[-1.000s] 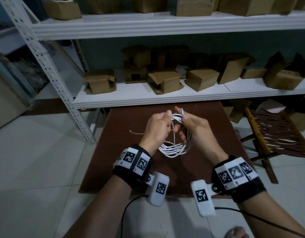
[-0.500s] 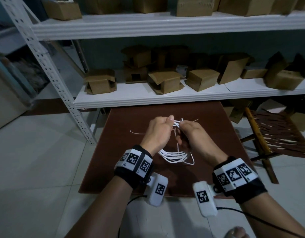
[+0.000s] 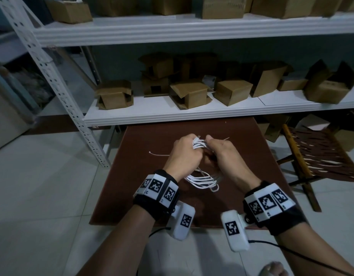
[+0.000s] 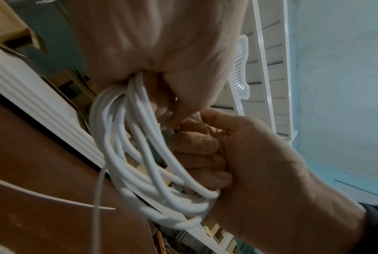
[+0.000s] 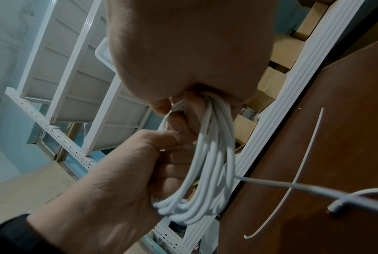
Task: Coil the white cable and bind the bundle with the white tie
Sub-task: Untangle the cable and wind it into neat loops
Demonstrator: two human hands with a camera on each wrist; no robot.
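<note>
The white cable (image 3: pixel 201 181) is wound into a coil of several loops, held above the brown table (image 3: pixel 142 196). My left hand (image 3: pixel 183 151) grips one side of the coil (image 4: pixel 140 154) in a fist. My right hand (image 3: pixel 219 151) grips the same bundle right beside it, fingers curled round the strands (image 5: pixel 214 154). The loops sag below both fists. A loose cable end with its plug (image 5: pixel 333 208) hangs free. The white tie (image 3: pixel 158 154) lies flat on the table left of my hands, untouched; it also shows as a thin tie strip (image 5: pixel 303 163) in the right wrist view.
A white metal shelf (image 3: pixel 192 113) loaded with cardboard boxes (image 3: pixel 233 94) stands just behind the table. Its perforated upright (image 3: pixel 58 86) slants down on the left. A wooden folding chair (image 3: pixel 315 156) sits to the right. Pale floor tiles surround the table.
The two hands have drawn together and squeezed the round hanging coil into a narrower bundle, which now lies more level. The tie has stayed on the table.
</note>
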